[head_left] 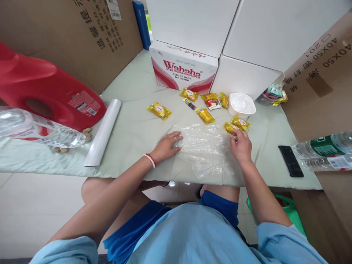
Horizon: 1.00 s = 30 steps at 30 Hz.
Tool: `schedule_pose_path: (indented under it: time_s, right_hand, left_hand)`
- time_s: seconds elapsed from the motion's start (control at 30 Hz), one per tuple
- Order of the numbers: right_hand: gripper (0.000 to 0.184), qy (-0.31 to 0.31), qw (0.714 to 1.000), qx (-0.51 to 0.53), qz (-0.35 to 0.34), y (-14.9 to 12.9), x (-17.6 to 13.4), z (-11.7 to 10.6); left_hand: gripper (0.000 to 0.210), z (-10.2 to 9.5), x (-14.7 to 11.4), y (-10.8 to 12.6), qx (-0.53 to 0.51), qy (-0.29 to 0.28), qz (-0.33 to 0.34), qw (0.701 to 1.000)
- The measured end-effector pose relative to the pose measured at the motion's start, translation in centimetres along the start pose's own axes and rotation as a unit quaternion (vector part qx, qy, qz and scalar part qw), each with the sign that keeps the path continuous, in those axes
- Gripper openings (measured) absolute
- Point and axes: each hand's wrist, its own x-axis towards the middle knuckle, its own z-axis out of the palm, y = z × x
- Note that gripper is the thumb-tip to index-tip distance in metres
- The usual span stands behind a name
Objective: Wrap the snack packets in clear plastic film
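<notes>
A thin, clear plastic sheet or bag lies crinkled on the cloth-covered table in front of me. My left hand rests at its left edge, fingers stretched out and thumb apart. At the upper right edge of the plastic is my right hand, its fingers bent and the thumb apart from the index finger. Its fingertips touch or nearly touch a yellow-wrapped snack; a second yellow packet lies just behind. Farther back are several more yellow packets, a red-and-white packet and a slim blue packet.
A white bowl stands behind the snacks, near a Wahaha carton. To the left are a plastic roll, a red jug and a lying water bottle. A phone and bottles lie right.
</notes>
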Motion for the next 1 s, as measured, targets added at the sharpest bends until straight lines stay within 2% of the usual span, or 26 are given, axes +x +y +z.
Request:
schedule_pose_path:
  time_s: [0.07,0.13,0.17,0.23,0.4,0.6,0.67,0.73,0.8,0.9,1.0]
  right_hand:
    - [0.031,-0.072,0.988,0.001,-0.134,-2.7,-2.0,-0.2]
    - [0.026,-0.189,0.946,0.013,-0.262,-5.9,-4.8,0.0]
    - [0.025,-0.230,0.924,0.016,-0.305,-7.4,-6.4,0.4]
    - [0.028,-0.271,0.896,0.018,-0.352,-9.9,-9.4,1.2]
    - [0.046,-0.310,0.876,0.015,-0.369,-13.4,-14.5,3.4]
    - [0.052,-0.318,0.868,0.029,-0.379,-14.9,-15.5,5.0]
    - [0.052,-0.323,0.866,0.033,-0.379,-15.1,-15.4,5.3]
    - [0.052,-0.330,0.864,0.037,-0.378,-15.1,-15.2,5.5]
    - [0.052,-0.333,0.864,0.039,-0.375,-15.1,-14.8,5.6]
    - [0.052,-0.328,0.869,0.040,-0.368,-15.3,-14.2,5.8]
    - [0.049,-0.330,0.872,0.045,-0.358,-15.7,-13.3,6.3]
  left_hand:
    - [0.062,-0.2,0.2,0.0,-0.001,-0.008,0.004,1.000]
    - [0.063,-0.3,0.4,0.0,-0.005,-0.009,0.004,1.000]
    - [0.062,-0.3,0.5,-0.1,-0.008,-0.008,0.003,1.000]
    - [0.062,-0.3,0.6,-0.1,-0.017,-0.007,0.003,1.000]
    - [0.062,-0.7,0.9,0.0,-0.075,-0.009,-0.007,0.997]
    - [0.044,-2.4,1.5,0.0,-0.218,-0.010,-0.080,0.973]
    - [0.043,-3.0,1.6,0.0,-0.183,-0.002,-0.086,0.979]
    - [0.042,-3.6,1.5,0.3,-0.084,0.031,-0.103,0.991]
    - [0.040,-3.9,1.1,1.3,0.008,0.076,-0.131,0.988]
    - [0.037,-3.7,-0.3,4.5,0.077,0.135,-0.143,0.977]
    - [0.036,-2.5,-1.5,8.4,0.074,0.144,-0.086,0.983]
